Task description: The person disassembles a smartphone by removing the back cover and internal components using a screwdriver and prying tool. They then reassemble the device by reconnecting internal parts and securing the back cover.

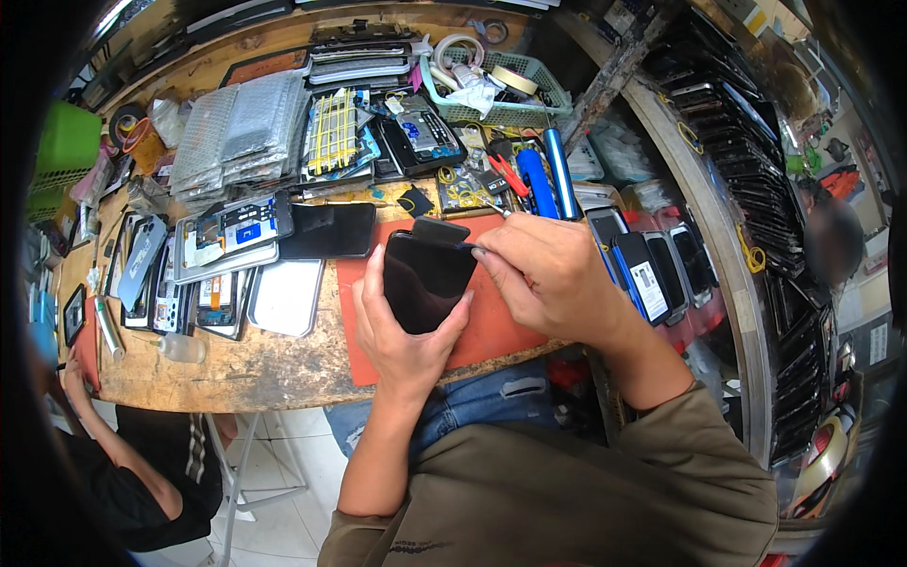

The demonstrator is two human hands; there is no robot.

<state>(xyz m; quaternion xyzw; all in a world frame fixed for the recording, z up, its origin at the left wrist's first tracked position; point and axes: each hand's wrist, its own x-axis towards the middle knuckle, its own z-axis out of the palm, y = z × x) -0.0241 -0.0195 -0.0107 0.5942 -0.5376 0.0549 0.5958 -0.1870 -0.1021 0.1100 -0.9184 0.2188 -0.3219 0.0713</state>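
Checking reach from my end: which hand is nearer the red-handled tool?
Right. The right hand is just below the red-handled tool in the picture; the left hand is farther off, to its lower left, holding the black device.

Messy surface [283, 373] tbh: bubble-wrap stack [255, 118], green basket [543, 110] with tape rolls [516, 82], red-handled pliers [511, 176] next to a blue tube [536, 184], little clear bottle [181, 350] up front.

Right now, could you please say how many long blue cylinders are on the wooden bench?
2: a dark-blue cylinder right of the red-handled tool, and a shiny lighter-blue cylinder right of that; more may be hidden.
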